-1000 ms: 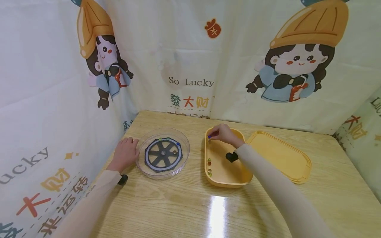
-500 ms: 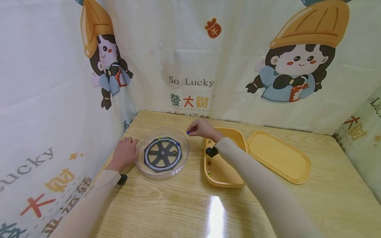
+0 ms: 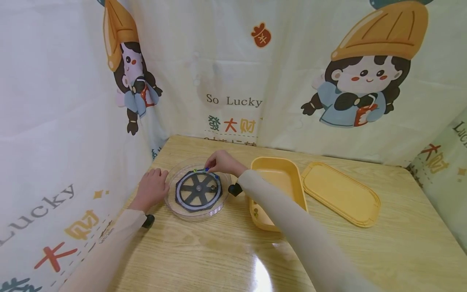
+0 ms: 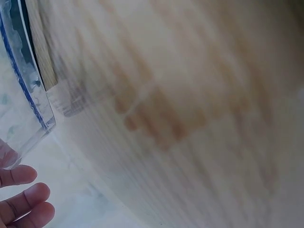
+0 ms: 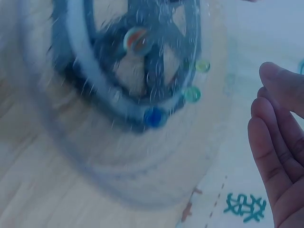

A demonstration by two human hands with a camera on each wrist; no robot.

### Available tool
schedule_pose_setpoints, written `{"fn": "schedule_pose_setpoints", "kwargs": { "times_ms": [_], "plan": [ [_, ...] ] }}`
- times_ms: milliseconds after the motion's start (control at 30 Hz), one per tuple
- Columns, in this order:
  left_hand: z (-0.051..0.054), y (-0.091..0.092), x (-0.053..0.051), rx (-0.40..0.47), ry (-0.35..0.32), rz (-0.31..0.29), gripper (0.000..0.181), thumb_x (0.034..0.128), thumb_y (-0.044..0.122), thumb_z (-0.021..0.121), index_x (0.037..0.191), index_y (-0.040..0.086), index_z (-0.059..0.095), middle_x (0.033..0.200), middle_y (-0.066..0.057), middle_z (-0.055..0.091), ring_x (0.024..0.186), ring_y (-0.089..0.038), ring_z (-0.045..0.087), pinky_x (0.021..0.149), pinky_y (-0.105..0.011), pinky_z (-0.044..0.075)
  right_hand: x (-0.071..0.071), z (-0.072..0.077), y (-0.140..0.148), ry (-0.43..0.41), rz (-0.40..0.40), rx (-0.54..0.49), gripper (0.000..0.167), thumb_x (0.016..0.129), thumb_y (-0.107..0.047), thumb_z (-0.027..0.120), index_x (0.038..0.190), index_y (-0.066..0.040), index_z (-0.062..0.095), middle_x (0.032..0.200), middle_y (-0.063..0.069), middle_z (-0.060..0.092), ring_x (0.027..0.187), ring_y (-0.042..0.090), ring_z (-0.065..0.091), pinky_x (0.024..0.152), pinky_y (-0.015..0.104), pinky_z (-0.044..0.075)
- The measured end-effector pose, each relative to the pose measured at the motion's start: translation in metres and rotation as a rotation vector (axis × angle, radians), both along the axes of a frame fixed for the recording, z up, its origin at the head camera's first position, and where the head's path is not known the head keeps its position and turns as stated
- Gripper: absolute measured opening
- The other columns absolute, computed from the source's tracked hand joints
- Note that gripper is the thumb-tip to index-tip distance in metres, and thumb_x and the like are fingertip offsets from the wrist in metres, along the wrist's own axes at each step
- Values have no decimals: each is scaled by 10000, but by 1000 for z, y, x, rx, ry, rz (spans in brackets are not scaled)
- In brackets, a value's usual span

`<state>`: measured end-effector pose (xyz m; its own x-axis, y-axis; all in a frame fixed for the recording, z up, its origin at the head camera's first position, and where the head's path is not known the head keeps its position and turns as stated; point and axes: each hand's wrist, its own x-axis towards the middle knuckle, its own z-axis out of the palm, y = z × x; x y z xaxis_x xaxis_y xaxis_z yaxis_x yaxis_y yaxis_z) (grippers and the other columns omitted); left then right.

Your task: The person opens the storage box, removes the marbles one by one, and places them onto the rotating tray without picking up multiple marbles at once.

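Note:
A clear round dish holds a dark spoked wheel with a pale ring. On the wheel lie a blue marble, two greenish marbles and a reddish-brown one. My left hand rests against the dish's left side, fingers loosely bent; in the left wrist view its fingers are beside the dish wall. Over the dish's far edge, my right hand pinches a small blue marble. The right wrist view shows its thumb and fingers, but the pinched marble is hidden there.
Right of the dish stands a yellow-orange bin with small marbles along its left side, partly covered by my right sleeve. Its flat lid lies farther right. A printed curtain hangs behind the wooden table.
The right hand has lifted the blue marble out of the bin and carried it left to the dish. The left hand has stayed at the dish's side.

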<state>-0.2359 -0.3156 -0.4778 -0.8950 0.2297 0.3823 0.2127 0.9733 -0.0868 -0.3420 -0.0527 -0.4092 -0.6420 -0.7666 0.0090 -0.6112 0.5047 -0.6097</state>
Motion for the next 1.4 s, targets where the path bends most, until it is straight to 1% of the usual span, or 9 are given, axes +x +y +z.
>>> {"fn": "schedule_pose_setpoints", "kwargs": {
  "times_ms": [167, 333, 533, 633, 800, 933, 1100, 1400],
  "plan": [
    [0, 0, 1, -4, 8, 1, 191, 829, 111, 542, 964, -25, 536, 811, -185, 516, 738, -344, 481, 666, -464, 412, 3, -7, -20, -24, 20, 11, 131, 812, -68, 706, 938, -42, 736, 923, 79, 727, 810, 132, 662, 706, 173, 510],
    [1, 0, 1, 0, -1, 7, 209, 827, 117, 551, 982, -23, 543, 822, -182, 517, 752, -343, 484, 674, -464, 411, 5, -14, -36, -42, 51, 43, 139, 810, -59, 706, 941, -20, 732, 929, 87, 724, 821, 135, 664, 707, 165, 507],
    [1, 0, 1, 4, -2, 3, 211, 825, 117, 567, 984, -20, 548, 826, -177, 522, 754, -336, 484, 672, -453, 406, 8, -21, -48, -33, 72, 82, 112, 787, -53, 729, 897, -34, 741, 877, 69, 722, 750, 97, 624, 661, 150, 479],
    [0, 0, 0, 6, 1, 1, 210, 820, 113, 574, 981, -20, 551, 817, -174, 523, 746, -333, 483, 669, -453, 407, 9, -24, -51, -46, 94, 80, 95, 769, -25, 738, 864, -26, 744, 850, 78, 725, 716, 90, 616, 644, 145, 479],
    [-2, -1, 0, 7, 11, 3, 201, 816, 112, 581, 967, -16, 549, 810, -173, 524, 736, -331, 482, 671, -459, 418, 10, -29, -55, -60, 126, 115, 96, 761, 6, 733, 848, -31, 747, 844, 74, 731, 700, 70, 611, 639, 141, 481],
    [-2, -1, 0, 6, 20, 0, 199, 814, 113, 576, 963, -16, 545, 815, -177, 526, 740, -335, 484, 672, -461, 423, 9, -33, -57, -70, 138, 153, 103, 761, 4, 733, 848, -48, 749, 835, 56, 729, 696, 64, 602, 638, 143, 477],
    [-1, -1, 1, 13, 9, 3, 198, 820, 117, 563, 965, -16, 542, 825, -181, 524, 759, -341, 485, 688, -464, 421, 8, -37, -58, -65, 145, 166, 110, 758, 12, 732, 842, -57, 751, 829, 51, 729, 694, 60, 598, 633, 141, 473],
    [1, 0, 1, 10, 11, -7, 196, 820, 123, 547, 957, -16, 535, 829, -185, 522, 758, -348, 490, 685, -465, 425, 9, -34, -57, -52, 141, 165, 142, 750, 10, 742, 877, -52, 748, 861, 54, 732, 737, 82, 632, 657, 147, 488]
  ]
}}
